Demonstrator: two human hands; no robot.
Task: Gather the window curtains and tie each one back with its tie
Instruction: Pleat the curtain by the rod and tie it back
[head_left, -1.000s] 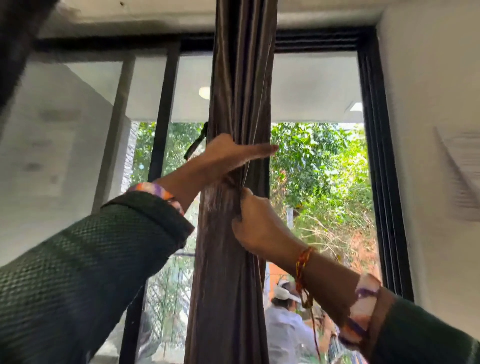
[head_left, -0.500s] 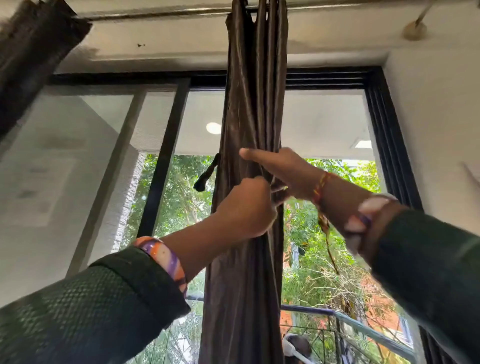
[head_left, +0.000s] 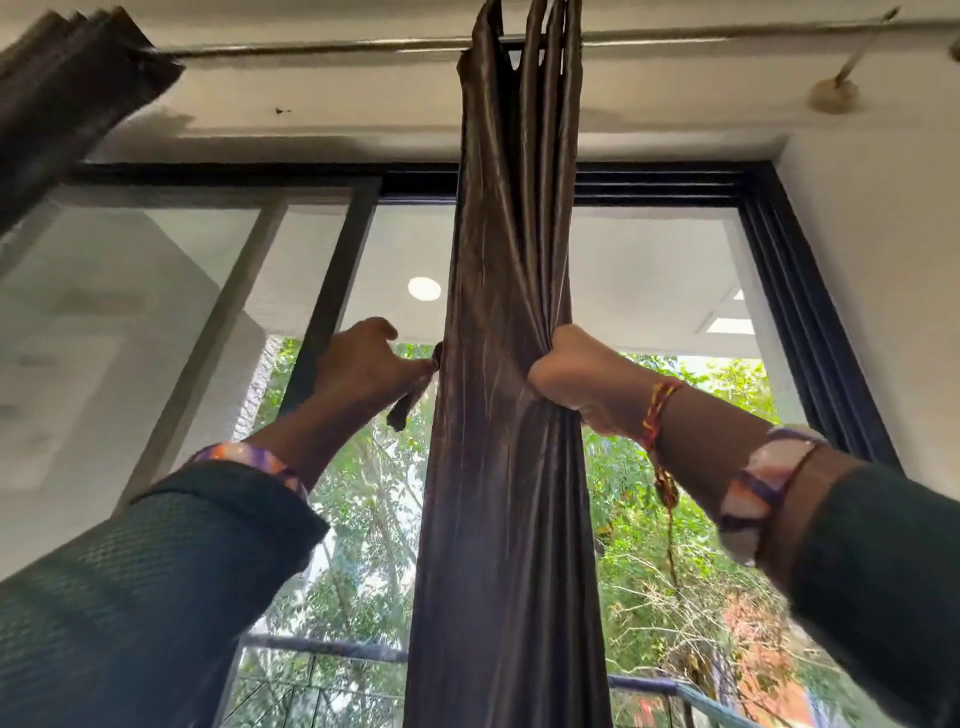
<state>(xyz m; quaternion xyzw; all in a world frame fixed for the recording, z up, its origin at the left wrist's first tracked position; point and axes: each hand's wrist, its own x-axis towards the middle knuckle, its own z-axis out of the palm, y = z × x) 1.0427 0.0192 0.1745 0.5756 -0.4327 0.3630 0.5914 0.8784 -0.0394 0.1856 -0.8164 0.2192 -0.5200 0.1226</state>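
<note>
brown curtain (head_left: 511, 364) hangs bunched up from the rod (head_left: 311, 49), right in the middle of the window frame (head_left: 810, 322). right hand (head_left: 582, 382) has its grip closed tight round the gathered folds on the curtain's right side, about mid height. left hand (head_left: 363, 366) is at the curtain's left edge, pinching the tie (head_left: 413, 392), a short dark strip that sticks out from the fabric and dangles below the fingers. another curtain (head_left: 67, 83) sits bundled in the top left corner. both arms wear dark green sleeves (head_left: 156, 587), with a red thread (head_left: 657, 415) on the right wrist.
</note>
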